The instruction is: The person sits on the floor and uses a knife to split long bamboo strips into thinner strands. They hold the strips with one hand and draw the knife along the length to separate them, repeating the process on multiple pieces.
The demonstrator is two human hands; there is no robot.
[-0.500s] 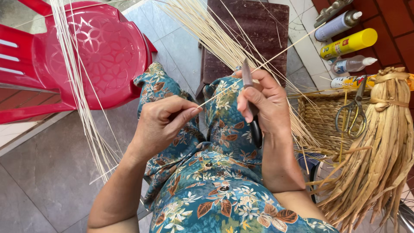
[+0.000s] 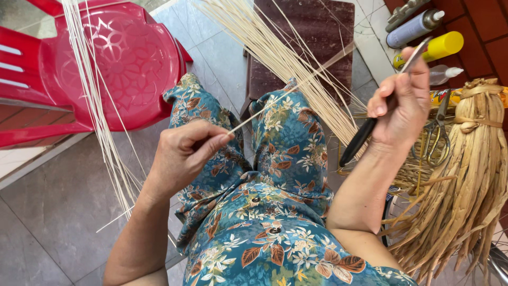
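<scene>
My left hand (image 2: 185,151) pinches the near end of a thin pale reed strip (image 2: 288,92) that runs up and to the right over my lap. My right hand (image 2: 402,103) is raised at the right and grips a knife (image 2: 370,124) with a black handle, its blade pointing up and right. The far end of the strip is blurred near the blade. A bundle of pale reed strips (image 2: 280,53) fans across my right knee, and I wear blue floral trousers (image 2: 264,212).
A red plastic chair (image 2: 121,58) stands at the left with more long strips (image 2: 98,106) draped over it. A dark wooden stool (image 2: 312,32) is ahead. A dried straw bundle (image 2: 465,175), a woven basket with scissors (image 2: 436,132) and spray cans (image 2: 418,26) sit at right.
My right hand has swung the knife away to the right and upward, off the strip. My left hand stays pinched on the strip over my lap.
</scene>
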